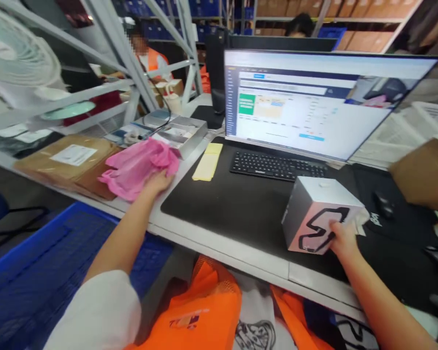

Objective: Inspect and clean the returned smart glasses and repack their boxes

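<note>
My left hand (157,183) reaches out to a crumpled pink plastic bag (138,165) at the left of the desk, with its fingers closed on the bag's edge. My right hand (343,238) grips the near side of a white box with a pink and black print (316,214), which stands on the black desk mat (241,204) in front of the keyboard (277,166). A bit of white paper pokes out beside the box by my right hand.
A wide monitor (314,102) faces me. Yellow sticky notes (207,163), a metal tray (178,133), brown mailers (69,160), a mouse (383,204), a fan (14,53) and a cardboard box (423,172) lie around. A blue crate (40,262) sits below left. Another person in orange (151,58) works behind the rack.
</note>
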Motion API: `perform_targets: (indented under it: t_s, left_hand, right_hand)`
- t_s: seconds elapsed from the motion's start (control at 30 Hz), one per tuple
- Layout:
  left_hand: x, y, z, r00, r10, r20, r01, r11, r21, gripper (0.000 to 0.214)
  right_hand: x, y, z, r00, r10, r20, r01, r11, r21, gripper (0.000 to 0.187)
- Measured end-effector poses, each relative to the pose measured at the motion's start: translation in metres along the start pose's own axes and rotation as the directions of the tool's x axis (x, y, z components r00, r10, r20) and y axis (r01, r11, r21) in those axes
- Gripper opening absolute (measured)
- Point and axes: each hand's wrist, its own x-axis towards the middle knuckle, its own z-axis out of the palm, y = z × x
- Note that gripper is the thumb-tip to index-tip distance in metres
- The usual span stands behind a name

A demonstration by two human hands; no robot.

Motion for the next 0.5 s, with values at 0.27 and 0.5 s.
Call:
perform_targets:
  t_s: [0.27,0.5]
  left_hand:
    - [-0.019,0.038,-0.047,0.976,0.040,-0.214,-0.046,0.999,-0.023,0.054]
    - [-0.172,0.183,-0.005,0.489,0.866,-0.106,-0.744,0.350,-0.569,0.105]
  right_hand:
    - [-0.014,0.001,0.000,0.991,-0.091,0.094,0.081,0.992,0.100,0.103]
    - [-0.034,0.018,0.032,0.984,-0.028,-0.173,0.080,0.950,0.303,0.089]
